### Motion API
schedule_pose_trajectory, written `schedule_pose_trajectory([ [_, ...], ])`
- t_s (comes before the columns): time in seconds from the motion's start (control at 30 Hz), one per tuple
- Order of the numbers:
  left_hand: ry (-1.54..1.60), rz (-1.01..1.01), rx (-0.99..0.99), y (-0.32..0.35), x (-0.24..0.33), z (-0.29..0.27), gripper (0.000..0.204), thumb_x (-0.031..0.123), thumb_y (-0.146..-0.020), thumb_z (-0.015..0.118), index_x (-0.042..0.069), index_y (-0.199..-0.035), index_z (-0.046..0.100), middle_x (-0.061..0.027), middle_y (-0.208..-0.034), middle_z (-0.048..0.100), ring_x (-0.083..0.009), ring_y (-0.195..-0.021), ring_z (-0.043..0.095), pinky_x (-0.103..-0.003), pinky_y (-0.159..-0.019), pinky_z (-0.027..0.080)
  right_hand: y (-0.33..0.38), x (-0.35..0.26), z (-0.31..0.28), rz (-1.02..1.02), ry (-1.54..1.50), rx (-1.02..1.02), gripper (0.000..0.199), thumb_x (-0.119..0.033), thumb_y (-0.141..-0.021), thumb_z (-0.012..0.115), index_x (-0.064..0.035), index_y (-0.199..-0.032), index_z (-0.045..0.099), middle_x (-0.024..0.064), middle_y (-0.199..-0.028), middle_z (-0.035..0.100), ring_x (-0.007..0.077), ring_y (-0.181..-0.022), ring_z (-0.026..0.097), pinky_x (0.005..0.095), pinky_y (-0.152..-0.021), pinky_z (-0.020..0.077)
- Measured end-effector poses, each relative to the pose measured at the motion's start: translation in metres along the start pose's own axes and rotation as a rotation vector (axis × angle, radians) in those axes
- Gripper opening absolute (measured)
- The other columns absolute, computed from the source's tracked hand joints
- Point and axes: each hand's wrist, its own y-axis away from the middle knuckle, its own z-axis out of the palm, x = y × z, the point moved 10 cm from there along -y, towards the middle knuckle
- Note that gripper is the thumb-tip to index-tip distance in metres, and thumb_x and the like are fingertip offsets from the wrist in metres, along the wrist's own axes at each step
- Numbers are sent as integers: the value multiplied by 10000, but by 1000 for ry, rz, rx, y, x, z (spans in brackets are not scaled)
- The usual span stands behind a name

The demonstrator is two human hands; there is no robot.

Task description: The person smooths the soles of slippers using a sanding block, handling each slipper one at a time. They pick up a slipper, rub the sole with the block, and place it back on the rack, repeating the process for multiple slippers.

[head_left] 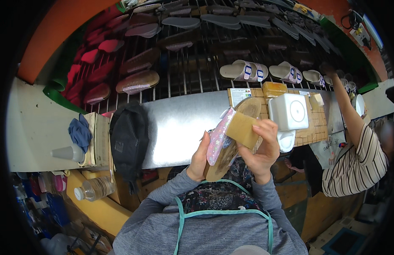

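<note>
In front of my chest, over the table's front edge, I hold an unfinished sandal (251, 107) tilted, with a brown sole and a pink strap (220, 142) patterned with stars. My left hand (200, 159) is closed round the strap side and the sole's lower end. Pinched between the thumb and fingers of my right hand (265, 148) is a tan square block (243, 129), which lies against the sandal where sole and strap meet. The block hides part of the sole. Whether it presses on the surface I cannot tell.
Beyond the metal tabletop (175, 123), a rod rack carries several soles and sandals (244, 71). A white container (289, 111) and amber block (274, 89) sit on a patterned board at right. A black bag (129, 140) lies left; a bottle (96, 189) below. A co-worker's arm (350, 106) reaches rackward.
</note>
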Motion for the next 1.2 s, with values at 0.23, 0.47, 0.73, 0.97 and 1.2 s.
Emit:
schedule_pose_trajectory([
  [0.23, 45, 0, 5, -2, 3, 6, 646, 491, -1029, 180, 11, -1445, 302, -165, -1373, 461, -252, -1241, 494, -375, -1046, 409, -1, -1, 0, -14, 4, -103, 550, 18, -571, 729, -68, -1099, 602, 119, -1075, 652, 305, -1059, 515, 423, -923, 414],
  [0.47, 93, -26, -17, -13, 1, 15, 636, 497, -1030, 196, 16, -1412, 359, -143, -1298, 526, -214, -1162, 552, -353, -982, 458, 2, -6, -4, -48, 6, -146, 549, 5, -553, 721, -87, -1082, 608, 115, -1030, 671, 318, -1051, 529, 431, -922, 420],
  [0.73, 30, -41, -2, -35, -3, 32, 660, 524, -1020, 176, 30, -1425, 340, -153, -1330, 495, -230, -1210, 519, -371, -1015, 439, 8, -6, -17, -45, -22, -141, 511, -77, -530, 740, -128, -1035, 679, 50, -1023, 691, 290, -1012, 561, 376, -888, 389],
  [0.97, -68, 40, -94, -53, 3, 52, 702, 554, -1004, 156, 44, -1469, 284, -175, -1442, 396, -280, -1316, 428, -416, -1085, 385, 19, -7, -22, -31, -20, -163, 517, -99, -519, 749, -151, -1030, 696, 31, -1042, 687, 270, -1017, 563, 371, -892, 363],
  [1.2, 143, -26, -20, -55, -3, 45, 747, 619, -976, 235, 29, -1411, 379, -153, -1313, 528, -264, -1161, 558, -400, -995, 458, -1, -8, -31, -50, -270, -252, 500, -88, -552, 731, -88, -1050, 692, 113, -1060, 672, 300, -1036, 621, 408, -899, 470],
])
